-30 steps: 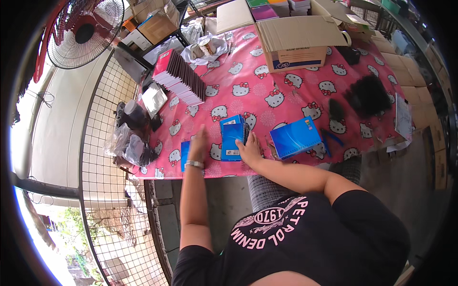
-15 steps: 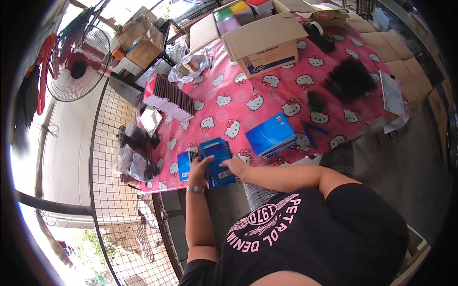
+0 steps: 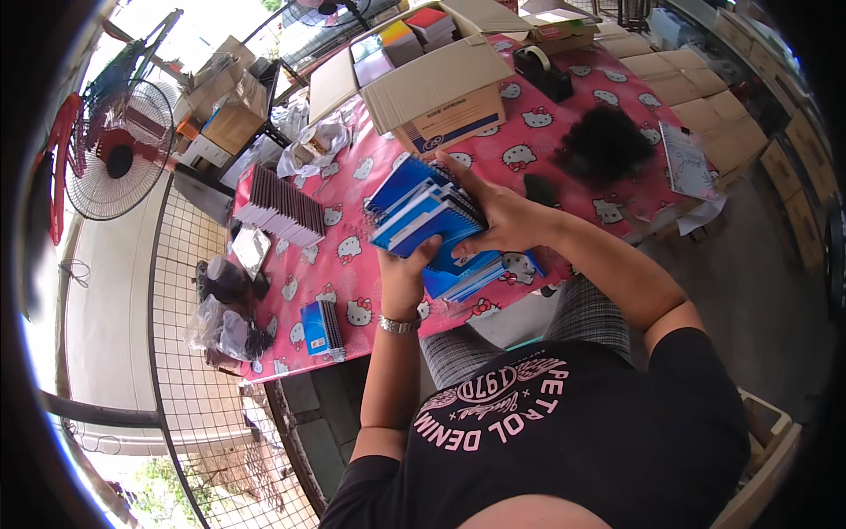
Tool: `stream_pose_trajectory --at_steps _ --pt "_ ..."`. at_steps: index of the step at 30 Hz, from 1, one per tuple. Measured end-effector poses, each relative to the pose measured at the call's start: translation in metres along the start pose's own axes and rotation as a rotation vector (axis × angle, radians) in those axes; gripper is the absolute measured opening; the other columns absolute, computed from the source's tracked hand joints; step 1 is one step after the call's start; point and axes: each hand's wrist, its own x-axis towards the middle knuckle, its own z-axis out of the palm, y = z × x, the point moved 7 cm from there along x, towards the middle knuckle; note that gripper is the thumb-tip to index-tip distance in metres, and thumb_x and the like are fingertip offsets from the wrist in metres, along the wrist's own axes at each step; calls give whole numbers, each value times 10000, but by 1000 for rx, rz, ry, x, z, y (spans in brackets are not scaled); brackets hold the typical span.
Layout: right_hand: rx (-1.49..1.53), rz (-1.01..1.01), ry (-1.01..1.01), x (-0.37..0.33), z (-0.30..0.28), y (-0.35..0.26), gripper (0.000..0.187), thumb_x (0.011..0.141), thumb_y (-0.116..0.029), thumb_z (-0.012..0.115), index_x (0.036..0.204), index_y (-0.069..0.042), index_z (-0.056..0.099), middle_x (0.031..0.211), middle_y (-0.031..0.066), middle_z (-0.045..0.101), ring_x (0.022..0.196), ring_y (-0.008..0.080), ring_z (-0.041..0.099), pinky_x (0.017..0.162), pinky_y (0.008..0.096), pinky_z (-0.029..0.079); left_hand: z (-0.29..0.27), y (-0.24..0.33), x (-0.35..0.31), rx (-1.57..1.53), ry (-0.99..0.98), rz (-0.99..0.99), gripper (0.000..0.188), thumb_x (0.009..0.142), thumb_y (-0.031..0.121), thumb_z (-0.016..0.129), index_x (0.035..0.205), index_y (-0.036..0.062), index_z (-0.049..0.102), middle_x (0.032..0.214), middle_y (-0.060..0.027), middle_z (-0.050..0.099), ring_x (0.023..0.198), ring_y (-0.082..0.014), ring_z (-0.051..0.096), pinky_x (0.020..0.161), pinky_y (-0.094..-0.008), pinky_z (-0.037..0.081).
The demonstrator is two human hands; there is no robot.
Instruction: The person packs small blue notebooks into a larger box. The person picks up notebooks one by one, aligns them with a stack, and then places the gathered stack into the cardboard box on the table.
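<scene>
1. A stack of blue notebooks (image 3: pixel 429 214) is held above the near part of a table (image 3: pixel 564 106) covered with a pink cartoon-cat cloth.
2. The stack is tilted; its long axis runs from lower right to upper left in the picture, and its upper end points toward a cardboard box (image 3: pixel 441 93).
3. The left hand (image 3: pixel 404 275) is closed on the stack's near edge from below, with the thumb laid on the top cover; a metal watch (image 3: pixel 400 325) is worn at that wrist.
4. The right hand (image 3: pixel 502 216) is clamped on the stack's right side, with the fingers spread along the edge.
5. More blue notebooks (image 3: pixel 471 273) lie on the cloth just beneath the held stack.
6. A single small blue notebook (image 3: pixel 319 329) lies near the table's front edge, to the left of the left forearm.
7. A row of dark spiral pads (image 3: pixel 280 207) stands further left, and a tape dispenser (image 3: pixel 542 72) sits beyond the box.
</scene>
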Motion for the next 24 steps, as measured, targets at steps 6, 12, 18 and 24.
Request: stream_pose_trajectory --at_steps 6,12,18,24 --pt "45 -20 26 -29 2 45 1357 679 -229 923 1593 -131 -74 1548 194 347 1394 295 404 1143 410 336 13 -22 -7 132 -60 156 1191 672 72 877 1548 56 70 1408 -157 408 1273 -280 500 1036 -398 471" --pt "226 -44 170 -26 18 63 1336 620 -202 955 1597 -114 48 1505 168 385 1368 280 418 1129 413 345 18 -44 -7 142 -3 193 1208 651 99 898 1543 62 84 1396 -158 425 1277 -284 495 1060 -410 449" --pt "297 -80 195 -37 7 62 1222 644 -223 939 1566 -84 149 1451 155 414 1354 271 409 1125 422 343 10 -45 -8 221 15 249 1207 625 145 930 1530 18 141 1414 -162 423 1286 -278 481 1073 -403 424" --pt "203 -61 269 -33 16 57 1175 594 -191 965 1509 -73 238 1404 163 442 1322 274 437 1091 423 376 12 -65 -8 184 36 140 1228 621 134 925 1535 -7 117 1408 -163 432 1281 -271 488 1085 -403 412"
